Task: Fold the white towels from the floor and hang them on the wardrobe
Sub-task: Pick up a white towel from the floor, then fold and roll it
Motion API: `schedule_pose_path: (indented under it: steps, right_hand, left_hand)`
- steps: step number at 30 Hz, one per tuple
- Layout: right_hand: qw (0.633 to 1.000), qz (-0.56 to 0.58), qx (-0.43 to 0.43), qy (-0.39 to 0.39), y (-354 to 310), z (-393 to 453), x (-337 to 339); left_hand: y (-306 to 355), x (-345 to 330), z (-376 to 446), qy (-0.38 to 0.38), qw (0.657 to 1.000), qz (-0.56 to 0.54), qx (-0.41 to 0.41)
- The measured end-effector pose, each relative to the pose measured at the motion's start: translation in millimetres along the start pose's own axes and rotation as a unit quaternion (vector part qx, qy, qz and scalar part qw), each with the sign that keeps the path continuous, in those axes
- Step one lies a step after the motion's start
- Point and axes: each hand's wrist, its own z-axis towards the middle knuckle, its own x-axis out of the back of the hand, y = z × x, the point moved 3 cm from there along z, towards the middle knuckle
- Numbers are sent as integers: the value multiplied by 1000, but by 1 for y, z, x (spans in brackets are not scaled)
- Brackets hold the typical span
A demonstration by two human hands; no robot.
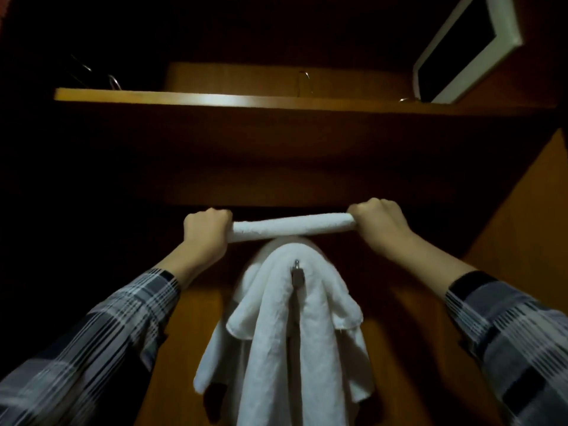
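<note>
We are in the hanging step: left hand (206, 229) and right hand (378, 222) curl their fingers round the towel (292, 226) ends, frame centre. Next, we drape it beside the hung towel (278, 330).

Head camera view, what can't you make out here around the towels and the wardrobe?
- Ends of the rolled towel: hidden inside the left hand and right hand.
- Hanging towels: cut off by the bottom edge.
- Hanger hooks above the shelf: lost in darkness.
</note>
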Motion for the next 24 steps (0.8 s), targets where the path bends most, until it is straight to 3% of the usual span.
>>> schedule_pose_path:
  steps: [8,11,14,20,24]
  right_hand:
    - [996,46,56,49,-10,-62,-20]
    - [992,107,37,54,-23,-78,-35]
    - [989,141,10,42,-41,-89,-52]
    - [968,237,-48,63,-79,-105,-67]
    - [959,277,-58,-29,-96,-108,-63]
  left_hand:
    - [0,-19,-48,9,998,-25,-60]
    - [12,-28,-73,-12,995,-73,-69]
    - [22,-36,-92,-4,978,-189,-85]
    - [53,-48,-120,-29,956,-281,-79]
    - [59,-44,-129,-80,918,-368,-121]
